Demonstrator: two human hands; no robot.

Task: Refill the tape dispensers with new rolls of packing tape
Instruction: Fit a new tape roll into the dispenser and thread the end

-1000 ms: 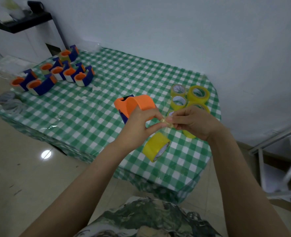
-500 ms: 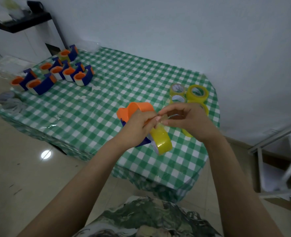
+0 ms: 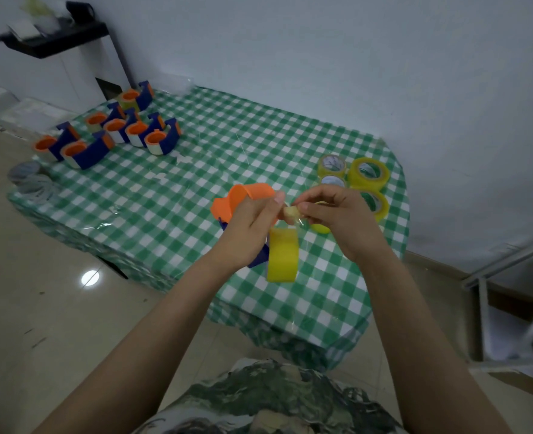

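Note:
My left hand [image 3: 249, 227] grips an orange and blue tape dispenser [image 3: 243, 200] above the green checked table [image 3: 171, 195]. A yellow roll of packing tape [image 3: 282, 255] hangs just below the hands, its rim facing me. My right hand [image 3: 337, 214] pinches a crumpled bit of tape [image 3: 291, 212] between its fingertips, close to the left thumb. Several fresh yellow rolls [image 3: 367, 173] lie at the table's right, partly hidden behind my right hand.
Several orange and blue dispensers [image 3: 118, 133] stand grouped at the table's far left. Empty grey cores [image 3: 32, 180] lie at the left corner. A white wall runs behind; a metal frame [image 3: 509, 270] stands on the right, and a black shelf [image 3: 55, 36] is at the upper left.
The yellow roll swung from lying tilted under the hands to hanging edge-on below them. Both hands lifted slightly, and the right fingers now pinch a small wad of tape.

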